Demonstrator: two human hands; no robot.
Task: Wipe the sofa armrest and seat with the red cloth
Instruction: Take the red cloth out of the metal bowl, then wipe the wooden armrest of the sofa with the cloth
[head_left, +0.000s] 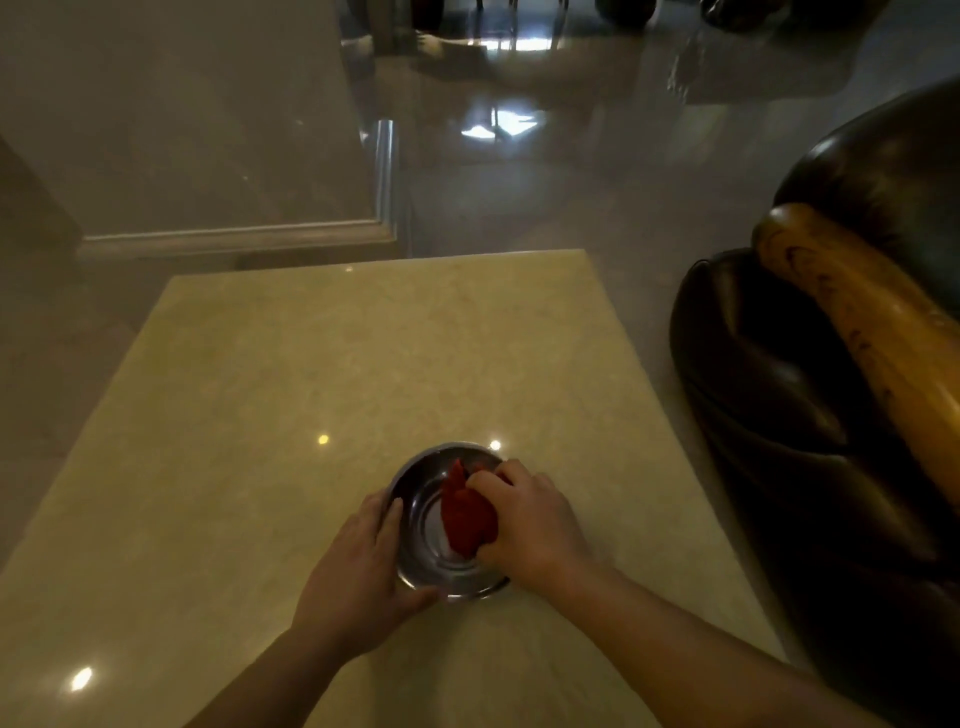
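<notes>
A red cloth (464, 512) is bunched up inside a small steel bowl (422, 540) that stands on the near part of a beige marble table (322, 374). My right hand (530, 525) is closed around the cloth from the right, over the bowl. My left hand (358, 571) cups the bowl's left rim and holds it steady. At the right edge of the view sits a dark leather sofa (779, 374) with a wooden armrest (872, 338) running toward me. The sofa seat is out of sight.
Glossy tiled floor (519, 171) stretches beyond the table, with bright reflections. A pale wall corner with a baseboard (234, 236) stands at the far left. A narrow strip of floor separates the table's right edge from the sofa.
</notes>
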